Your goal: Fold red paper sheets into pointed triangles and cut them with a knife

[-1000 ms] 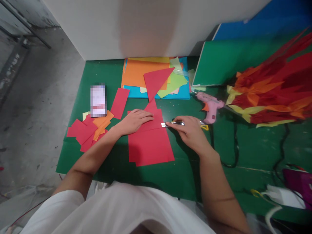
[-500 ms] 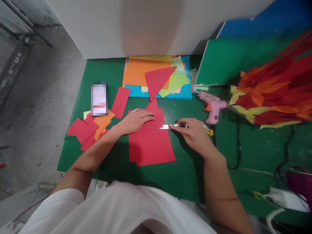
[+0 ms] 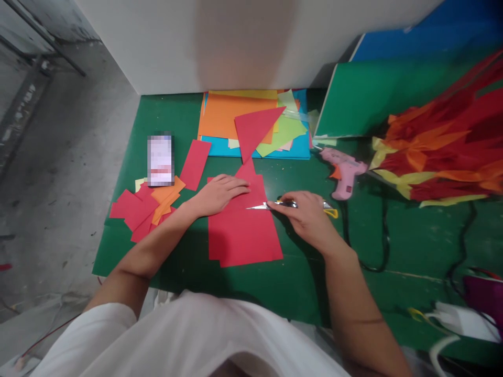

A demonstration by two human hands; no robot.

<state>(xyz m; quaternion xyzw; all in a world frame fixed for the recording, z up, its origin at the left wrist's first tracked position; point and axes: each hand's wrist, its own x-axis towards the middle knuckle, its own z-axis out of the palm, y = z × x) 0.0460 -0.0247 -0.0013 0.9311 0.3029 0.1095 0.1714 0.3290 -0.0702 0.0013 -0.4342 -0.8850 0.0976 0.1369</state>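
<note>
While the left hand (image 3: 223, 195) lies flat, fingers nearly together, on the red paper (image 3: 245, 235) left of the glue gun (image 3: 346, 170), the right hand (image 3: 308, 212) pinches a knife (image 3: 290, 204) nearer the body than that gun, blade over the paper. Should the flat palm press too lightly, the paper could slip and the blade stray towards those fingers.

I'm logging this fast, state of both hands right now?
Left hand: open, resting on red paper.
Right hand: closed, holding a utility knife.

A phone (image 3: 161, 159) lies left, a pink glue gun (image 3: 346, 168) near a green board (image 3: 365, 99).
</note>
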